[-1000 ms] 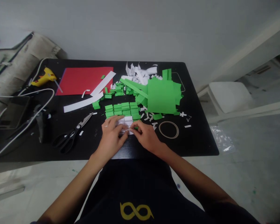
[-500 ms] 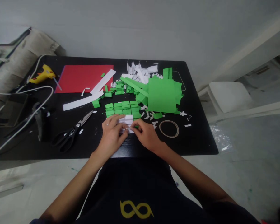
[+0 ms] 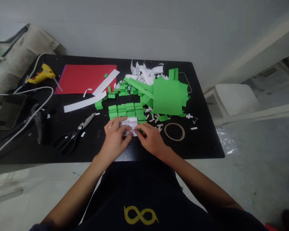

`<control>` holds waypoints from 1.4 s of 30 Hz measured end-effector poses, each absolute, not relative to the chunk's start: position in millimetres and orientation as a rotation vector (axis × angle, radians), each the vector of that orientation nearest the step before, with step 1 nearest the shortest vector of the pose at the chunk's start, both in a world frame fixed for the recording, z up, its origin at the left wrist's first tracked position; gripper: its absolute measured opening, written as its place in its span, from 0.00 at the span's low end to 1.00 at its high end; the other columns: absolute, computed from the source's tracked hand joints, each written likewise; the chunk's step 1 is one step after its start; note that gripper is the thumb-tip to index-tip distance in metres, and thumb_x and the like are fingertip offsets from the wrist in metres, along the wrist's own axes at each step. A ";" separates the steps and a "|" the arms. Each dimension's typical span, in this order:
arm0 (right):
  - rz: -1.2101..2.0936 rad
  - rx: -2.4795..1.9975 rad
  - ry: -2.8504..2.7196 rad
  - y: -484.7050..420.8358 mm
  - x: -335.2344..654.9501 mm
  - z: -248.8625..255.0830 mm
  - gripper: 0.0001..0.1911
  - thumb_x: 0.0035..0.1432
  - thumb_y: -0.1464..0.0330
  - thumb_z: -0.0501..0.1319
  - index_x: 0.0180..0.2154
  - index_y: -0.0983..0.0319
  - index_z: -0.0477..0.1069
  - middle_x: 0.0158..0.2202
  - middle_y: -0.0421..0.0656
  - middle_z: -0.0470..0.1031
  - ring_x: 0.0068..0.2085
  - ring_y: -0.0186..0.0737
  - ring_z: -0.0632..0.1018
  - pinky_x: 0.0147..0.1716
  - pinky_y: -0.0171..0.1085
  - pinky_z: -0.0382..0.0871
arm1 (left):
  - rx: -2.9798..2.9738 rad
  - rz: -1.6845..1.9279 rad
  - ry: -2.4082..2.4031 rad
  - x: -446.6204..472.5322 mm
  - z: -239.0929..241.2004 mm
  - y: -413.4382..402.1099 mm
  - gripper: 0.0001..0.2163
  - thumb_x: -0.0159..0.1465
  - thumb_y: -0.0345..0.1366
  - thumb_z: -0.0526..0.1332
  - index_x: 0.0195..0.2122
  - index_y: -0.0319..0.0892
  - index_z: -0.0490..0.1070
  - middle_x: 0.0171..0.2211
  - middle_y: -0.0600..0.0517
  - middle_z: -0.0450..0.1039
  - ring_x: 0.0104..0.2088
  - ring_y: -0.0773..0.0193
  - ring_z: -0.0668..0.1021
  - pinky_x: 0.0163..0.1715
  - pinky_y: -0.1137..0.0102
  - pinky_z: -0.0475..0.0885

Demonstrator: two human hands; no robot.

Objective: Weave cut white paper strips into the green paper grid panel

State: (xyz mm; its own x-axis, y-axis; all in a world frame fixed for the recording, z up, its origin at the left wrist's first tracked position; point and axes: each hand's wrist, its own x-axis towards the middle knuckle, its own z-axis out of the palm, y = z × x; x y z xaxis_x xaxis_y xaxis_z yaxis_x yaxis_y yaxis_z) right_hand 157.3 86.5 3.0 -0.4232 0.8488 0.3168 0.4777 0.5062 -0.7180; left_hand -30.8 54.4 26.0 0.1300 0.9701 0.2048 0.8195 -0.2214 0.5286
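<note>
My left hand (image 3: 114,138) and my right hand (image 3: 151,139) meet at the near edge of the black table (image 3: 202,141), fingers pinched together over a small block of folded white paper pieces (image 3: 131,123). A small green piece (image 3: 140,130) shows at my right fingertips. Just beyond lie rows of folded green paper pieces (image 3: 127,110). A ring sits on one left finger.
Black scissors (image 3: 71,138) lie left of my hands, a tape ring (image 3: 174,132) to the right. Farther back are green sheets (image 3: 168,96), white scraps (image 3: 145,71), white strips (image 3: 85,102), a red sheet (image 3: 86,78), a yellow glue gun (image 3: 42,73) and cables (image 3: 21,120).
Both hands stay pinched on the white pieces; only the fingers shift slightly. The view has tipped a little.
</note>
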 end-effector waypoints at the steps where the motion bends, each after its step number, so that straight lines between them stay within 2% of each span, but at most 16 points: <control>1: 0.658 -1.080 -2.095 85.0 156.7 3.2 0.05 0.69 0.73 0.61 0.41 0.61 0.76 0.41 0.46 0.81 0.42 0.42 0.81 0.42 0.38 0.74 | 2.123 0.744 1.744 -30.9 26.0 54.3 0.03 0.69 0.34 0.63 0.40 0.45 0.77 0.61 0.44 0.72 0.64 0.42 0.69 0.64 0.38 0.62; 6: 0.438 -1.109 -2.216 78.5 153.2 4.1 0.08 0.73 0.70 0.58 0.43 0.61 0.77 0.46 0.49 0.80 0.43 0.41 0.82 0.38 0.37 0.76 | 2.118 0.747 1.723 -31.5 25.6 54.0 0.03 0.69 0.33 0.63 0.40 0.45 0.76 0.62 0.43 0.71 0.64 0.42 0.68 0.64 0.39 0.61; 9: 0.372 -1.120 -2.249 76.6 151.3 4.0 0.10 0.74 0.70 0.57 0.43 0.62 0.77 0.45 0.49 0.81 0.42 0.41 0.82 0.40 0.37 0.76 | 2.107 0.751 1.714 -31.1 25.6 54.3 0.03 0.69 0.34 0.62 0.40 0.44 0.76 0.63 0.43 0.71 0.65 0.42 0.68 0.65 0.39 0.61; 14: 0.345 -1.123 -2.266 75.6 150.9 3.7 0.11 0.75 0.70 0.57 0.43 0.63 0.78 0.45 0.49 0.82 0.44 0.42 0.83 0.45 0.38 0.77 | 2.112 0.754 1.705 -30.5 26.7 54.4 0.05 0.70 0.33 0.61 0.40 0.44 0.77 0.63 0.44 0.71 0.65 0.43 0.68 0.65 0.40 0.61; 21: 0.315 -1.121 -2.273 73.2 148.7 4.1 0.11 0.75 0.69 0.57 0.45 0.65 0.78 0.46 0.50 0.83 0.43 0.43 0.84 0.44 0.39 0.77 | 2.122 0.740 1.682 -30.8 27.3 54.2 0.07 0.71 0.32 0.59 0.41 0.45 0.78 0.64 0.45 0.71 0.66 0.43 0.67 0.66 0.40 0.60; 42: 0.390 -1.209 -2.211 63.5 138.2 -0.8 0.11 0.73 0.72 0.57 0.41 0.62 0.78 0.50 0.47 0.84 0.43 0.41 0.85 0.41 0.37 0.76 | 2.149 0.773 1.687 -29.9 23.9 52.7 0.08 0.70 0.31 0.59 0.41 0.45 0.79 0.65 0.45 0.71 0.67 0.44 0.67 0.66 0.41 0.59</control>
State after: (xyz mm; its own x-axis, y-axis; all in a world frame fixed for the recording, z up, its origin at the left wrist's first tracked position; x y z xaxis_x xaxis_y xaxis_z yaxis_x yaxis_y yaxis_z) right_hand 138.2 63.5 -0.8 -0.4189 0.8376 0.3506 0.6671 0.5458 -0.5071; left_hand -29.9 52.7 23.9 0.1655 0.9600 0.2260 0.7979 -0.2650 0.5414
